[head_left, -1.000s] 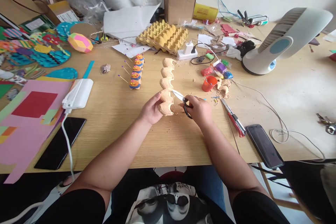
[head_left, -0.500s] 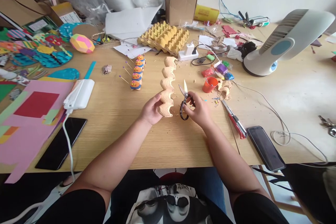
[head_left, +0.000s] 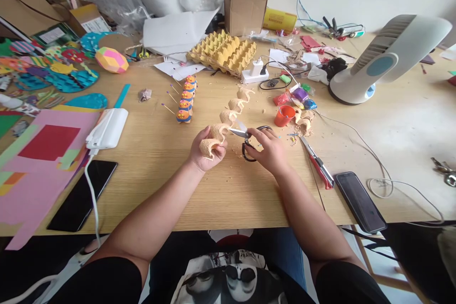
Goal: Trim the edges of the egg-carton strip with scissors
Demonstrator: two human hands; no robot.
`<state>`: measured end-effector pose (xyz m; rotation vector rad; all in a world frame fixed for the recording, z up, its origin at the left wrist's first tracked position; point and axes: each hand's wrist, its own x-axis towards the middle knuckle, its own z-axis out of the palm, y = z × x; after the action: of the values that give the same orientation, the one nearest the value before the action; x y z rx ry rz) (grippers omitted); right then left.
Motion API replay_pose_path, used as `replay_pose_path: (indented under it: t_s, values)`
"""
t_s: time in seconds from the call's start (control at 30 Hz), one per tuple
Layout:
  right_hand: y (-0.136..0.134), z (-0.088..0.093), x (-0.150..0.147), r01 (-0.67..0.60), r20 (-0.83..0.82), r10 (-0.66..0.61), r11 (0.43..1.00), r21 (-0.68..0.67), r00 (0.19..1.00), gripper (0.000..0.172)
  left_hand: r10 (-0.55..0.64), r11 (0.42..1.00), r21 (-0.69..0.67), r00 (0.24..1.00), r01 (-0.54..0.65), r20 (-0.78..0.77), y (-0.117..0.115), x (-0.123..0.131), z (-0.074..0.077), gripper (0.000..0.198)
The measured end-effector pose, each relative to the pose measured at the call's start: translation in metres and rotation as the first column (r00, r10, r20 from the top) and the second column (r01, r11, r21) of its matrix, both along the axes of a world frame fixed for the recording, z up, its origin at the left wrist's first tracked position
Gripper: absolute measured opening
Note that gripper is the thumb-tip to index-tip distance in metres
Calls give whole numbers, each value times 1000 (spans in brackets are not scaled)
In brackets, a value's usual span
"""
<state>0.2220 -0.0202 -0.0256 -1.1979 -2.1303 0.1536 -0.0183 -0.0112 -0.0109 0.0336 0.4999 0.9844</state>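
Note:
My left hand [head_left: 205, 153] grips the near end of a tan egg carton strip [head_left: 228, 117], a row of several bumpy cups. The strip slants away to the right, its cut edge facing right. In my right hand [head_left: 268, 151] is a pair of black-handled scissors [head_left: 245, 134]. Their blades are apart and meet the strip's right edge near the second cup; whether they touch it is hard to tell. Left of the strip stands a row of painted orange and blue cups [head_left: 186, 99] with pins sticking out.
A red utility knife [head_left: 322, 167] and a phone [head_left: 360, 202] lie right of my right arm. Beyond them are a red cup [head_left: 284, 116], carton scraps [head_left: 305, 122] and a white fan [head_left: 384, 59]. A yellow egg tray [head_left: 223, 52] and a power strip [head_left: 255, 74] sit at the back.
My left hand has tilted and turned the egg carton strip, so its far end swings right and its hollows show. The scissors have turned left, their blades now at its edge.

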Motion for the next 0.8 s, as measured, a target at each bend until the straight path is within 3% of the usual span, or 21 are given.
replay_pose_path:
  t_s: [0.3, 0.8]
  values:
    - [-2, 5, 1, 27, 131, -33, 998, 51, 991, 37, -59, 998, -14, 998, 59, -9, 1, -1, -5, 30]
    - [-3, 6, 2, 42, 153, -52, 997, 72, 987, 36, -48, 998, -30, 999, 47, -14, 1, 1, -3, 31]
